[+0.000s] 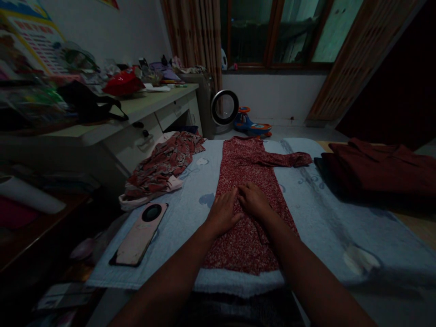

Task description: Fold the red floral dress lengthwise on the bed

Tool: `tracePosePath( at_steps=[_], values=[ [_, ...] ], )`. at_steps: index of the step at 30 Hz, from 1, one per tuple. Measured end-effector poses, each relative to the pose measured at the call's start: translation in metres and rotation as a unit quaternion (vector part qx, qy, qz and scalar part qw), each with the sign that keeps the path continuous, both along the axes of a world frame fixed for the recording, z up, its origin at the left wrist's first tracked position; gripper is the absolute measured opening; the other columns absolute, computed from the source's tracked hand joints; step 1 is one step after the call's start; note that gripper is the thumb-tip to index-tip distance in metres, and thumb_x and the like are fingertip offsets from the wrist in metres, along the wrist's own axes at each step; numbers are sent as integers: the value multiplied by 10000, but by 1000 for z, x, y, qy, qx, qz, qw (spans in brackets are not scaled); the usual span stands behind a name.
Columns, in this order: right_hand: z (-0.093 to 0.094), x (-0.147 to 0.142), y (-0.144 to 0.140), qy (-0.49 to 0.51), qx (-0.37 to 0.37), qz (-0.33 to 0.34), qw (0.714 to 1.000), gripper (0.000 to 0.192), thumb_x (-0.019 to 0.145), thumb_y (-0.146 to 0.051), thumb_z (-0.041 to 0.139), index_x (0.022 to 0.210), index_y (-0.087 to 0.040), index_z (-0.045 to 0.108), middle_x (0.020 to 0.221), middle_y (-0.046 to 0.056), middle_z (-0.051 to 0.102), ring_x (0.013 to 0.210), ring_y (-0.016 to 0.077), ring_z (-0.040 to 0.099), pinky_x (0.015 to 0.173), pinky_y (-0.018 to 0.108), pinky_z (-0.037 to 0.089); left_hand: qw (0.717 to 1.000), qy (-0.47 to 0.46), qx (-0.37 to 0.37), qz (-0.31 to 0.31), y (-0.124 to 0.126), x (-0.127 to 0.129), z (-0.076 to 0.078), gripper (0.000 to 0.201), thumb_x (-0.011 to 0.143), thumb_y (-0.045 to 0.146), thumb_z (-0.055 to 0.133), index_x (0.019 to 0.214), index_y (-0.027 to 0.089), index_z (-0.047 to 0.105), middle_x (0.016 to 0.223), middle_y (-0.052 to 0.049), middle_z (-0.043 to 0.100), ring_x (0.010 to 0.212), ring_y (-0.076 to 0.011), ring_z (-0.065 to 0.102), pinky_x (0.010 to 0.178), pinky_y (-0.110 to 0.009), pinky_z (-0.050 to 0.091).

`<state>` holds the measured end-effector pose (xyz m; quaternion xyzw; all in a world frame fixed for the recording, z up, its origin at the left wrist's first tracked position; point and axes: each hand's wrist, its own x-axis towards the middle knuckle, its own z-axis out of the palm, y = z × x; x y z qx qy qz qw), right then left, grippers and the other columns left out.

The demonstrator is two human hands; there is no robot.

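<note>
A dark red garment (pixel 245 247) with a fine pale speckled pattern lies spread over a light blue cloth, its neckline at the far end. One sleeve (pixel 289 159) sticks out to the right; the left side shows a straight folded edge. My left hand (pixel 223 211) rests flat on the middle of the garment, thumb apart from the fingers. Beside it, my right hand (pixel 254 200) lies on the same fabric with its fingers slightly bent, the tips close to the left hand. Nothing is visibly held in either hand.
Left on the blue cloth (pixel 184 236) lie a pink phone (pixel 139 240) and a crumpled patterned garment (pixel 166 161). Folded dark red clothes (pixel 384 165) are stacked at right. A cluttered white desk (pixel 170 100) stands left; a round fan (pixel 225 107) and blue ride-on toy (pixel 252 125) stand beyond.
</note>
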<state>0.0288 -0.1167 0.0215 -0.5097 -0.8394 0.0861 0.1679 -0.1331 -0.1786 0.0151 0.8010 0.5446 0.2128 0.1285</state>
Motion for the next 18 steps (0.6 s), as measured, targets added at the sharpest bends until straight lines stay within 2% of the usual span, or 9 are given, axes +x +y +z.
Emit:
tracePosePath(
  at_steps=[4,10,14,18],
  values=[
    [0,0,-1,4,14,5,1000,384,945,-265,559,1323,-205,592,1201,132,598,1070,247,560,938,350,440,1000,4,8,-6,1,-1,-2,823,851,348,660,1533,186,228,1519,-159,432,1387,-320,412,1153,-510,317],
    [0,0,-1,-2,7,5,1000,287,954,-272,538,1205,-202,658,1161,129,601,1029,244,565,906,347,446,1000,-3,-3,-7,1,0,3,738,863,333,651,1499,164,317,1490,-158,467,1367,-312,433,1149,-501,327],
    [-2,1,0,-8,13,3,1000,337,938,-269,559,1257,-183,622,1191,138,604,1070,251,558,948,357,436,998,-59,5,-6,5,-5,8,492,932,268,544,1408,176,459,1384,-121,575,1269,-252,526,1097,-424,404],
    [-5,2,0,10,6,11,1000,368,936,-259,553,1285,-152,600,1240,153,593,1132,254,539,989,368,421,994,-87,41,58,13,-21,13,334,949,159,437,1230,204,612,1238,-74,652,1168,-209,579,1050,-379,430]
  ],
)
